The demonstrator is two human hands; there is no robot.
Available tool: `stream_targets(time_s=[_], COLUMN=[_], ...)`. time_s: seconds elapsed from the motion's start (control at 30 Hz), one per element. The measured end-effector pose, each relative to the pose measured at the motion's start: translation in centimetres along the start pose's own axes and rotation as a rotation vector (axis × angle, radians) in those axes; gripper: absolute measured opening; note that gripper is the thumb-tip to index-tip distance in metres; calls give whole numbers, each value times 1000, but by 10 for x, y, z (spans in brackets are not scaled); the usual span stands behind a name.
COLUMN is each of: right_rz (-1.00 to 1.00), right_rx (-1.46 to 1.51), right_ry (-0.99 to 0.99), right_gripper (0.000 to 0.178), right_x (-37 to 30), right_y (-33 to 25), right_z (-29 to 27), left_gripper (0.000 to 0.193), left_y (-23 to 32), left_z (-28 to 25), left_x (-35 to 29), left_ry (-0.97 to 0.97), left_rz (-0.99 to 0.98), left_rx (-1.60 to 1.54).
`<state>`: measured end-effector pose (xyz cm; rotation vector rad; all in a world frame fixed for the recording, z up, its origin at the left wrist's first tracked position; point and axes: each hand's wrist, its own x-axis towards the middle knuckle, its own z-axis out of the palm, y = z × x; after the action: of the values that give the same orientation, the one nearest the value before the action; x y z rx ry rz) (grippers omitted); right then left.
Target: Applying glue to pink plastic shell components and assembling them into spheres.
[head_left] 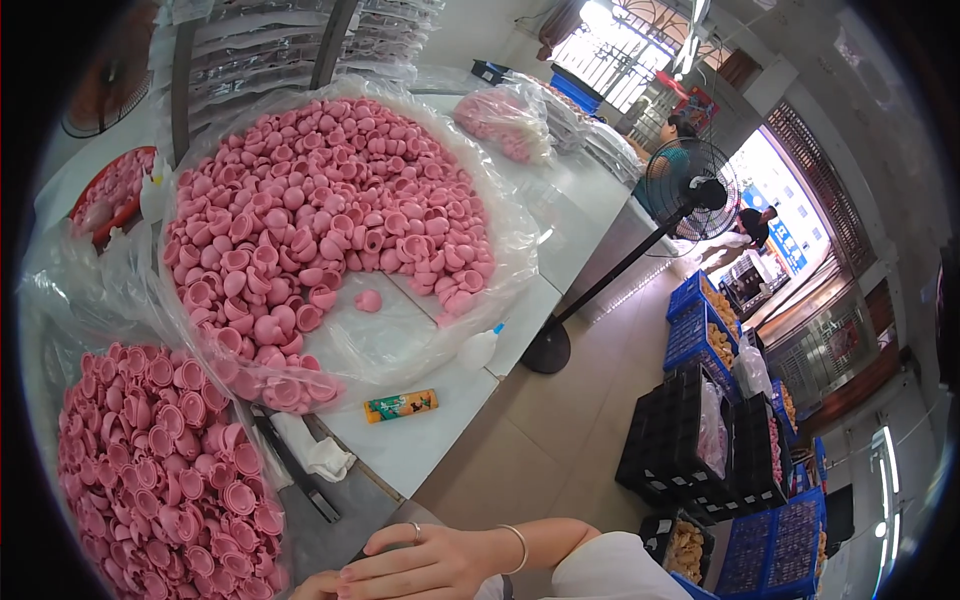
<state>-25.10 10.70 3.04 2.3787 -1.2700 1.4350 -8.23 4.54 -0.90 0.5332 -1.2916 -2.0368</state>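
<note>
My right hand point(415, 565) reaches in from the lower right, with a ring on one finger and a bracelet at the wrist. Its fingers lie stretched out over my left hand point(316, 586), which is mostly hidden under it and cut off by the lower edge. No object shows in the right hand. Nearest to the hands, a black-handled tool like a utility knife point(297, 465) and a crumpled white cloth point(328, 458) lie at the table edge. Pink hollow half-shells point(165, 480) fill a bag at the left; a larger heap of pink shells point(290, 200) spreads on clear plastic sheeting point(400, 345).
On the white table point(425, 455) lie an orange-and-green tube point(401, 405) and a small white bottle with a blue tip point(480, 346). A standing fan point(690, 190) rises beyond it. Black crates point(665, 430) and blue crates point(690, 330) line the floor at right. Other people are far back.
</note>
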Motion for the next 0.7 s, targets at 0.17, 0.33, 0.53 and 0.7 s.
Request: stream_targets(time_s=[0.17, 0.33, 0.53, 0.7], right_rz=[1, 13, 18, 123], right_rx=[28, 85, 165, 335], right_ry=[8, -21, 73, 185], right_gripper=[21, 21, 21, 20], right_x=[-2, -3, 2, -8], right_y=[-3, -1, -9, -8], right_z=[-2, 0, 2, 3], left_gripper=[38, 41, 47, 44], left_y=[8, 5, 1, 10], left_z=[4, 3, -6, 0], left_x=[5, 4, -7, 0], left_ry=[-92, -102, -151, -152], left_rz=[-222, -146, -230, -363], left_rx=[-218, -147, -216, -299])
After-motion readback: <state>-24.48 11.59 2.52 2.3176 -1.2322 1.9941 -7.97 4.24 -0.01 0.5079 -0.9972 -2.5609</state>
